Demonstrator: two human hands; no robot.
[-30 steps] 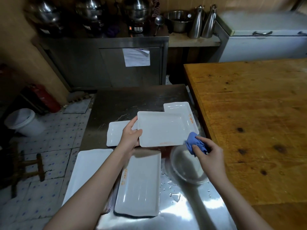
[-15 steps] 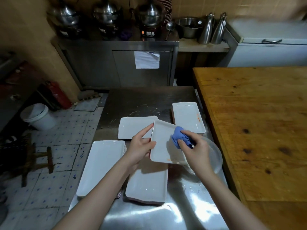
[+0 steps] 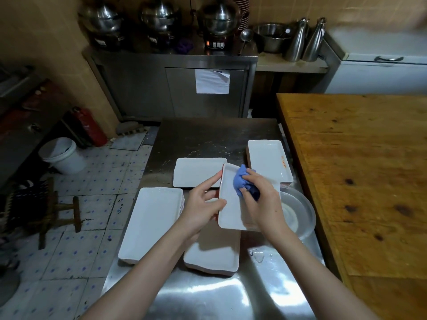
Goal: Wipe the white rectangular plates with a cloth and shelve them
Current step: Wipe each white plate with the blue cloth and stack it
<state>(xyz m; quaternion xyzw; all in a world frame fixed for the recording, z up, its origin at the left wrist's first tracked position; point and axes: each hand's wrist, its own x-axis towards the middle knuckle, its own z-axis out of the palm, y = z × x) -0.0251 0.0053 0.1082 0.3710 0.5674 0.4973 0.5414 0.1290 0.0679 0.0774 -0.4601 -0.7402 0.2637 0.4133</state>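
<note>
The fingers (image 3: pixel 253 177) of the right hand (image 3: pixel 263 199) are curled tight round a crumpled blue cloth (image 3: pixel 240 181), pressing it down onto the inner face of a white rectangular plate (image 3: pixel 231 213). The fingertips are buried in the folds, so whether any touch the plate itself cannot be told. The left hand (image 3: pixel 203 209) grips this plate by its left long edge. Its thumb lies over the rim and its index finger stretches toward the far corner, while the other fingers go beneath the plate and are hidden. The plate is held tilted above the table, its right side covered by the right hand and wrist.

Under the left palm lies a near stack of white plates (image 3: pixel 215 255), its far end hidden by the hand and the held plate. Left of the left hand sits a left stack of white plates (image 3: pixel 152 222). Beyond its fingertips lies a far white plate (image 3: pixel 196 175); whether others lie under it is unclear. Beyond the right knuckles is a far-right stack of white plates (image 3: pixel 268 160), orange marks on the top rim. Right of the right wrist, a clear round dish (image 3: pixel 300 211) is partly hidden. All rest on a stainless steel table (image 3: pixel 208 135), wet near the wrists. A worn wooden table (image 3: pixel 358 169) on the right is cut off by the frame.
</note>
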